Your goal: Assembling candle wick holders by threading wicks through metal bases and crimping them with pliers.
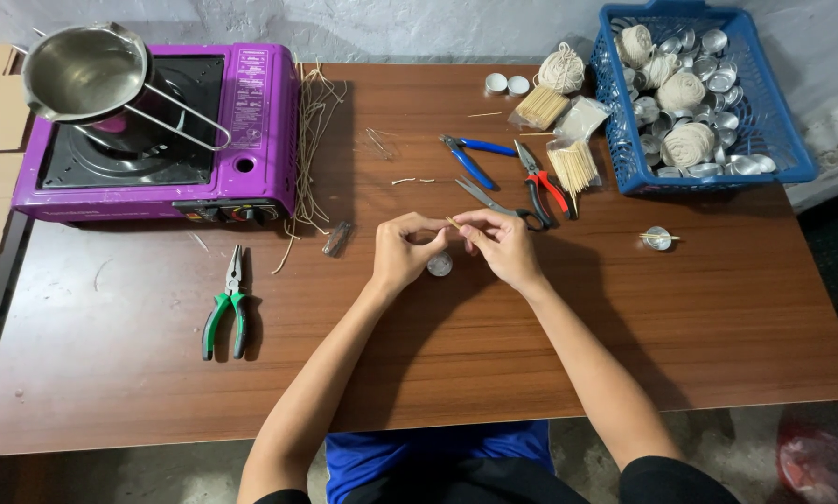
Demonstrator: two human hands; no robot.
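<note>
Nearest the body, the left hand (402, 250) and right hand (505, 245) meet over the middle of the brown table (624, 336). Both are curled almost closed, thumbs and forefingers pinched on the 2 ends of a thin wooden stick (454, 222), which is held level just above a small round metal cup (439, 264) sitting on the table between the wrists. Holding it that low and centred keeps the stick lined up with the cup's rim.

To the left lie green-handled pliers (228, 308), well apart from the hands. To the right, 1 more small cup with a stick across it (658, 239) rests alone.

Just beyond the fingers sit scissors (498, 203), red-handled pliers (542, 184) and blue-handled pliers (470, 155), within easy reach. Behind them are bundles of sticks (573, 164) and a ball of string (562, 69).

Farthest back, a blue basket (783, 140) holds more cups and string balls, and a purple gas stove (260, 121) at the left carries a steel pot (83, 73), with loose string strands (314, 140) beside it.
</note>
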